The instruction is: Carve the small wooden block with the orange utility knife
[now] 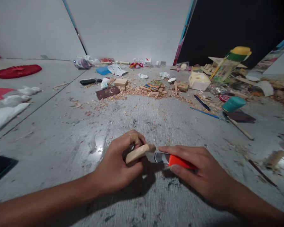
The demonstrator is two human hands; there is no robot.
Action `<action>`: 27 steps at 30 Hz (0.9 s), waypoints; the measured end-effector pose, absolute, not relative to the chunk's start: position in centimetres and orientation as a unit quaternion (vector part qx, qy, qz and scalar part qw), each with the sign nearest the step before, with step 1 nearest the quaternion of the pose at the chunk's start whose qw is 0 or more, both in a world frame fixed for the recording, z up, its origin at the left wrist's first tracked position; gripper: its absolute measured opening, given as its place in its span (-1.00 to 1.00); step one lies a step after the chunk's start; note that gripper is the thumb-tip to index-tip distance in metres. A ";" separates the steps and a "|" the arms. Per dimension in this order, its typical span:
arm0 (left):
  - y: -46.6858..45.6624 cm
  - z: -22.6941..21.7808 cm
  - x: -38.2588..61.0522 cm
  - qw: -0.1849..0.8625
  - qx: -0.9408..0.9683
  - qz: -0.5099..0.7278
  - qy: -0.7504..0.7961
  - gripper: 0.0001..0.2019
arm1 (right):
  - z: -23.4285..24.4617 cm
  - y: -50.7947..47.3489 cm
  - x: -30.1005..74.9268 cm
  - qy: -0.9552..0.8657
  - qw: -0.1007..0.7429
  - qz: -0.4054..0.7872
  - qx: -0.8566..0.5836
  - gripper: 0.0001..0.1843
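Observation:
My left hand (119,167) is closed around a small pale piece of wood (137,153), held just above the grey table (61,138). My right hand (198,173) grips an orange utility knife (177,161) whose metal blade (155,157) points left and meets the end of the wood. Both hands sit close together near the table's front edge.
Wood shavings and small blocks (153,90) lie across the far middle. A dark sandpaper sheet (108,92), a teal object (233,103), a blue pencil (204,113), a wooden stick (241,129) and a cluttered model pile (227,67) fill the right. Red cloth (16,71) and white tissue (7,115) lie left.

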State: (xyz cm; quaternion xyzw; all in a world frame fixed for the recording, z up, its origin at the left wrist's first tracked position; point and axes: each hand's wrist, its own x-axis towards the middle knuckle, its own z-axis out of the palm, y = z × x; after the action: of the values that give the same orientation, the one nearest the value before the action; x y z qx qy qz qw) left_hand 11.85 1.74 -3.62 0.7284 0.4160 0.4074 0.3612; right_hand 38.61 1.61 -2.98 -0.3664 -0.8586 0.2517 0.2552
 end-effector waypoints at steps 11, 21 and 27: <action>1.5 -4.6 11.0 0.245 0.808 0.351 0.404 -0.84 | -2.9 0.6 37.9 -0.861 0.241 0.247 -0.374 -0.46; 1.1 -2.7 11.2 0.487 0.737 0.314 0.347 -0.68 | -2.6 0.4 38.1 -0.857 0.259 0.286 -0.340 -0.47; 0.8 -2.1 10.6 0.511 0.721 0.344 0.317 -0.50 | -1.8 0.1 37.9 -0.865 0.288 0.224 -0.344 -0.54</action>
State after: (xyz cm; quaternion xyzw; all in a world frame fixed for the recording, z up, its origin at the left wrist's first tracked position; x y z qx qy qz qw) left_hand 10.62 0.77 -2.15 0.7215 0.3169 0.3438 0.5107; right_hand 37.95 0.12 -1.83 -0.3441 -0.8652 0.2240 0.2880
